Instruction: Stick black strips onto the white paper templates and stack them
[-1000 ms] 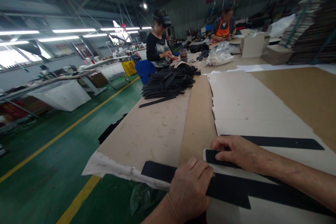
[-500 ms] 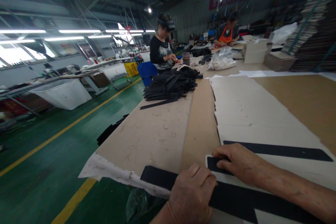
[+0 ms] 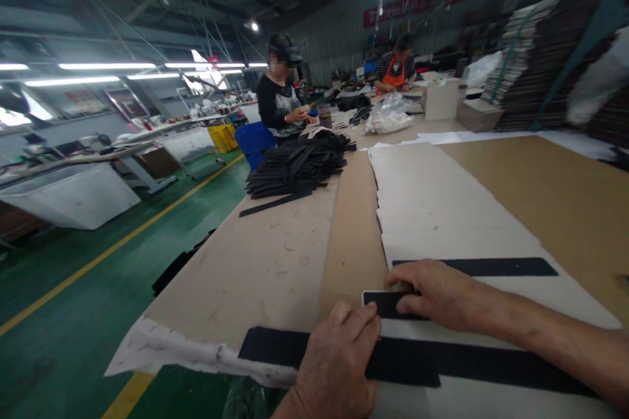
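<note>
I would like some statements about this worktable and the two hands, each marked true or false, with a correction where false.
1. The right hand presses on a short black strip with a white border. True.
2. The left hand rests on a long black strip near the table's edge. True.
3. The heap of black strips lies beside the right hand. False: it lies far up the table, near a person in a dark top.
4. The flat pale cardboard sheets stand upright. False: they lie flat and overlap.
5. A third long black strip lies beyond the right hand. True.
</note>
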